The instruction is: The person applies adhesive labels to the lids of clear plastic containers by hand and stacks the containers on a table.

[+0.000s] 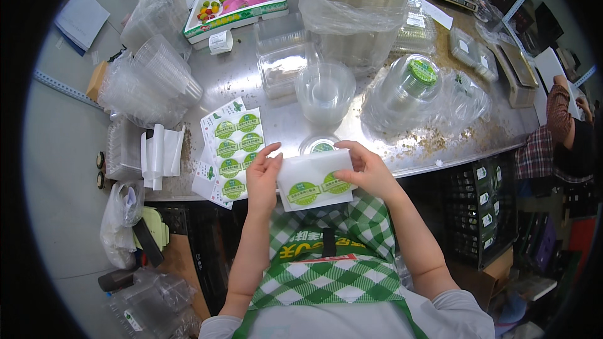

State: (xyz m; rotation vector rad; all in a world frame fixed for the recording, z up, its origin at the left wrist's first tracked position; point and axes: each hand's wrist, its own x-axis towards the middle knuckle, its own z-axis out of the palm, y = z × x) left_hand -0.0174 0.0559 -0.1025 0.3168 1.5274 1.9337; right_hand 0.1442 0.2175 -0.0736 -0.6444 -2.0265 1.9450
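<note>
My right hand grips a folded sheet of stickers by its right side, thumb on the front. Two round green labels show on its lower half. At the sheet's left edge is my left hand, thumb and forefinger slightly apart; whether it grips the edge I cannot tell. Just beyond the sheet, a clear round plastic lid with a green label lies partly hidden on the metal table. More sticker sheets lie by my left hand. Behind the lid stands a clear plastic bowl.
Bagged lids stand right of the bowl, and a tall bagged stack of containers behind it. Bagged cups lean at the left. A fruit box sits at the back. Another person's arm shows at the far right.
</note>
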